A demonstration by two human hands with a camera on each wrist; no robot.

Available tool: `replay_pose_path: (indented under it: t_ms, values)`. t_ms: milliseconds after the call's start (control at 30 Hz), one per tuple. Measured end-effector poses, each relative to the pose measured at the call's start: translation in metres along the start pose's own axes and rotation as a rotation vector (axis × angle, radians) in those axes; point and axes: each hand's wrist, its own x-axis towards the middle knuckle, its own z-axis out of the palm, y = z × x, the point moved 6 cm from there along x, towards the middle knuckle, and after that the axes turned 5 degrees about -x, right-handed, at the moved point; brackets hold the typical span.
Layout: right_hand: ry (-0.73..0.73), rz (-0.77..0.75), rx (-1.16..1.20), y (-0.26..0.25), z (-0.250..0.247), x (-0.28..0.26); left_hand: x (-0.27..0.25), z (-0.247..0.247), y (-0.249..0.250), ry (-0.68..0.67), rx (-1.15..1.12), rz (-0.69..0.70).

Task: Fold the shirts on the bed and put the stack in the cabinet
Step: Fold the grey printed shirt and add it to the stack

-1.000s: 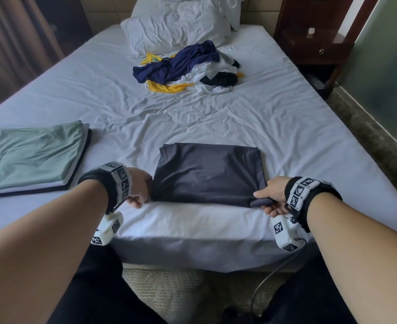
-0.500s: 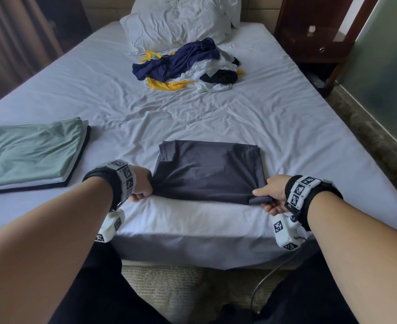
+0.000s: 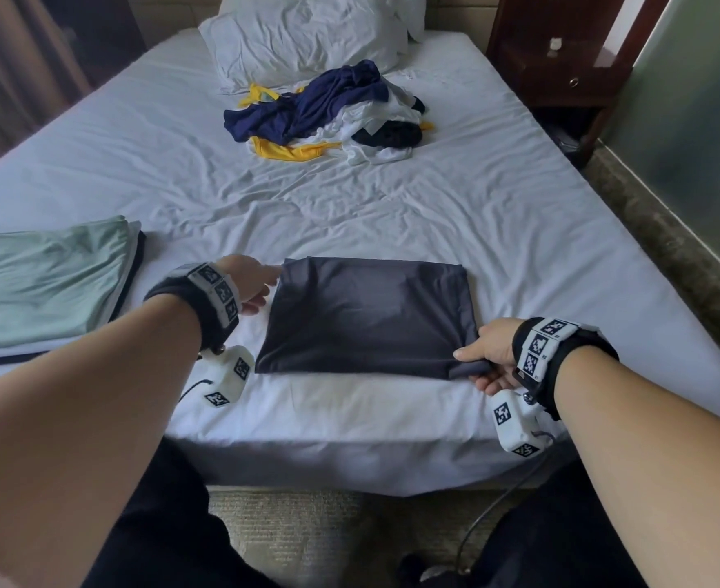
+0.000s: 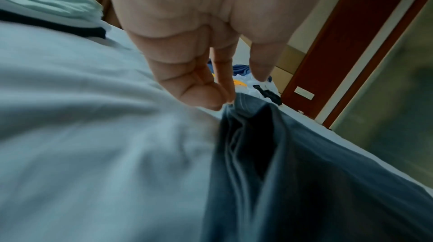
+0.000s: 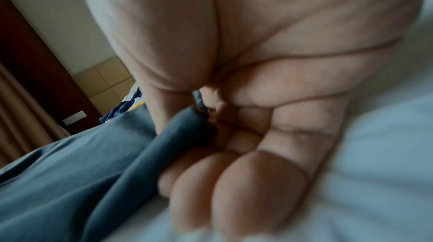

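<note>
Up close, our right hand (image 5: 234,135) pinches the dark shirt (image 3: 371,316); our left hand (image 4: 211,51) touches its corner, fingers straight.

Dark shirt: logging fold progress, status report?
Right hand grips dark shirt near corner. Left hand open, fingertips at its far-left corner. Unfolded pile waits by pillow; nothing blocking.

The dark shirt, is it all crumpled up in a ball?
No, the dark shirt lies flat on the bed as a neat folded rectangle, with the right hand pinching its near corner.
</note>
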Motion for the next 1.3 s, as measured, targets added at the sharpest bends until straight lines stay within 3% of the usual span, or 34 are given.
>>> replay_pose_path:
  t_ms: [400, 567, 667, 800, 967, 1100, 1200, 1300]
  values:
    - [0.023, 0.034, 0.022, -0.013, 0.001, -0.015, 0.032, 0.001, 0.021, 0.135, 0.162, 0.206]
    - [0.020, 0.049, 0.022, -0.014, 0.001, -0.013, 0.041, -0.015, 0.032, 0.248, 0.014, 0.308]
    - [0.028, 0.044, 0.031, -0.012, 0.000, -0.012, 0.043, -0.008, 0.022, 0.212, -0.123, 0.218]
    - [0.006, 0.059, 0.020, -0.010, 0.000, -0.007, 0.025, 0.006, 0.000, 0.083, -0.194, -0.101]
    - [0.009, 0.070, 0.030, -0.008, 0.003, -0.006, -0.028, 0.020, -0.026, -0.269, 0.083, -0.345]
    - [0.025, 0.057, 0.071, -0.002, 0.003, -0.016, -0.043, 0.022, -0.040, -0.269, 0.095, -0.301]
    - [0.041, 0.036, 0.195, -0.008, 0.000, -0.040, -0.056, 0.015, -0.039, -0.221, -0.158, -0.254]
    - [0.074, -0.098, 0.366, -0.046, -0.011, -0.074, -0.072, -0.015, -0.018, -0.148, -0.523, -0.181]
